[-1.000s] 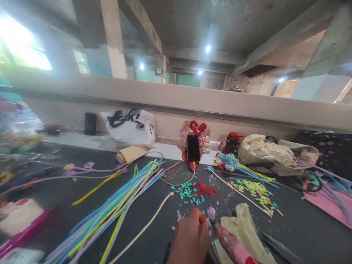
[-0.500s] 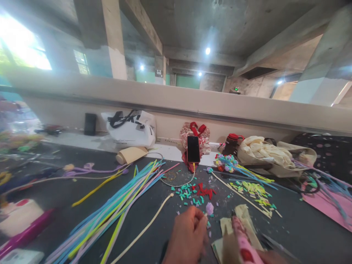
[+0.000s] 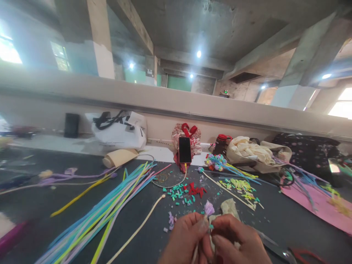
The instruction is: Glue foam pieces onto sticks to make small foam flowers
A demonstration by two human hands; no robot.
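My left hand [image 3: 189, 234] is closed around the pale stem of a small lilac flower [image 3: 209, 208], whose head stands up above the fingertips. Close beside it, my right hand [image 3: 239, 236] has its thumb and fingers pinched together, with a small teal piece [image 3: 211, 226] showing at their tips. A crumpled beige cloth [image 3: 230, 208] lies behind the hands and is partly covered by them. Left of the hands lie several loose lilac bits [image 3: 171, 219]. Farther back are teal cut pieces [image 3: 176, 192] and red ones [image 3: 196, 190].
Long coloured fuzzy stems [image 3: 110, 209] and a cream stem [image 3: 137, 233] lie to the left. Scissors [image 3: 271, 242] rest at the right, near yellow cut pieces [image 3: 240, 186] and pink paper [image 3: 305, 205]. A phone [image 3: 184, 149] leans on a patterned bag [image 3: 195, 143] at the back.
The pink tool in my right hand is gone from view, and that hand has come left to meet my left hand at the flower. My view has swung slightly right.
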